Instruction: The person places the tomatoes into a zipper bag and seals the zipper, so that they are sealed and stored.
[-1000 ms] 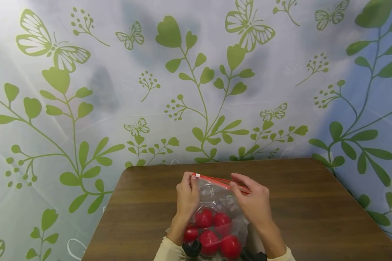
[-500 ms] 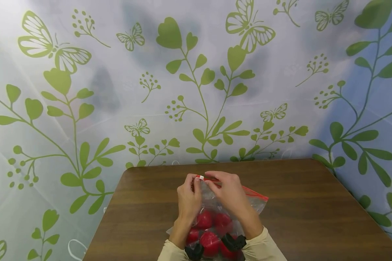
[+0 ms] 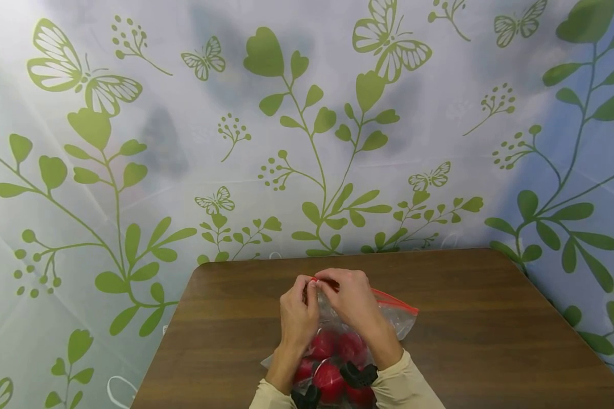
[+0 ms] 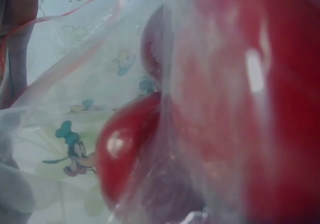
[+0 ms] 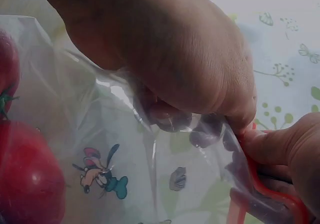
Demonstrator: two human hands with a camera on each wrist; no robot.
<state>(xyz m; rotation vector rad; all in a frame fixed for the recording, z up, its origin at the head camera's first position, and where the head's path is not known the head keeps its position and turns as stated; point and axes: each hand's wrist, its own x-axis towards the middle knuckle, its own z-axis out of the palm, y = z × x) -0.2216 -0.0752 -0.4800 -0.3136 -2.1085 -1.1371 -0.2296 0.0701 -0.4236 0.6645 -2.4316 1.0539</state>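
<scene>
A clear zip bag point(image 3: 403, 322) with a red zip edge point(image 5: 295, 204) and cartoon prints holds several red tomatoes point(image 3: 328, 379); a green stem point(image 5: 6, 100) shows on one. My left hand point(image 3: 299, 313) pinches the bag's top left corner between thumb and forefinger. Close against it, my right hand point(image 3: 354, 298) pinches the same corner of the zip, hiding the white slider. In the right wrist view the fingertips of my right hand point(image 5: 200, 59) meet the thumb of my left hand point(image 5: 305, 154) at the red edge. Tomatoes fill much of the left wrist view, blurred behind plastic.
A brown wooden table point(image 3: 481, 329) lies under the bag. Behind it hangs a pale curtain point(image 3: 307, 142) printed with green leaves and butterflies. A white cord loop point(image 3: 120, 392) hangs at the lower left. Black straps point(image 3: 358, 375) with cameras sit on both wrists.
My right hand has moved left along the zip from its right part to the left corner, uncovering the bag's right end. My left hand keeps its hold, shifting slightly right.
</scene>
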